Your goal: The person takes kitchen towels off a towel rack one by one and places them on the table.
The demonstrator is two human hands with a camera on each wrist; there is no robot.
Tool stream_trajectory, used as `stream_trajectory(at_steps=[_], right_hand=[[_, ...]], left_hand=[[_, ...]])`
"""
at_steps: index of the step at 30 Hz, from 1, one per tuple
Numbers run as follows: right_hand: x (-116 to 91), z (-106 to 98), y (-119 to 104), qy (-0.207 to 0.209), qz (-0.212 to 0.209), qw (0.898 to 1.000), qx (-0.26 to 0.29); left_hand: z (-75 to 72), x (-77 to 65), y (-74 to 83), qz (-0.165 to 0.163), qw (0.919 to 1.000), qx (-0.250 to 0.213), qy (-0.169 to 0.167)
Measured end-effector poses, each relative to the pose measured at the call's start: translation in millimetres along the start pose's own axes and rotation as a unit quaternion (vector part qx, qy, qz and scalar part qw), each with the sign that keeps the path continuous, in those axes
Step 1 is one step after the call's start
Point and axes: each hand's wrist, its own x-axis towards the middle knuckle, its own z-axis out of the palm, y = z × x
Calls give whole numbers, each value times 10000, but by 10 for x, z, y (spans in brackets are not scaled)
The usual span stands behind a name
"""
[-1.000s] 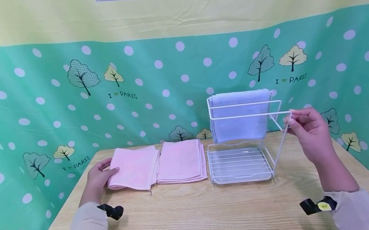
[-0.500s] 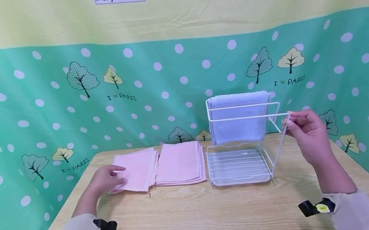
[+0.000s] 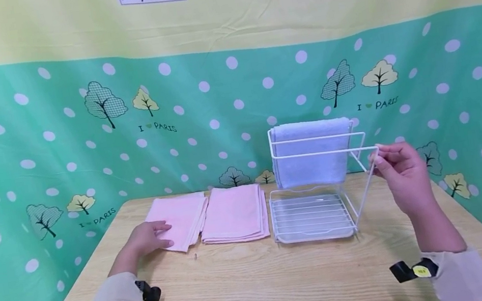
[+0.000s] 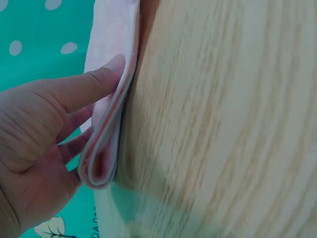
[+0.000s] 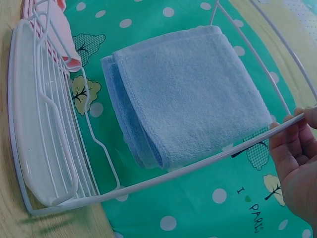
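In the head view my left hand point(image 3: 149, 238) rests on the left folded pink towel point(image 3: 180, 216). Its thumb lies along the towel's near edge in the left wrist view, the other fingers partly hidden past the rounded fold point(image 4: 99, 168). A second folded pink towel point(image 3: 233, 213) lies close beside it. To the right stands a white wire rack point(image 3: 320, 152); a light blue towel point(image 5: 188, 89) hangs over its rear upper bar. My right hand point(image 3: 404, 176) pinches the rack's near right upper corner between thumb and fingers.
A pale shallow tray point(image 5: 37, 124) sits under the wire shelf at the rack's base. Everything stands on a wood-grain table point(image 3: 250, 283). A green dotted curtain point(image 3: 202, 140) rises behind the table and at both sides.
My left hand has lifted off the left pink towel's left edge, then come back down on it further right. That towel now lies flatter. The right hand keeps its hold on the rack.
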Motion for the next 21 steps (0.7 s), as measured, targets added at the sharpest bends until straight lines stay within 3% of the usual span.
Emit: stream_trajectory(at_steps=[10,14,21], right_hand=[[-7,-17,4,3,29,10000,-50],[-8,-28,2,21,23,10000,-30],[-3,-18,-11,-31,64,9998,-161]], left_hand=[[58,116,-53,47,9994,-327,-107],[48,117,55,81,9983,-576,33],[11,89,291,114,9931,-1029,560]])
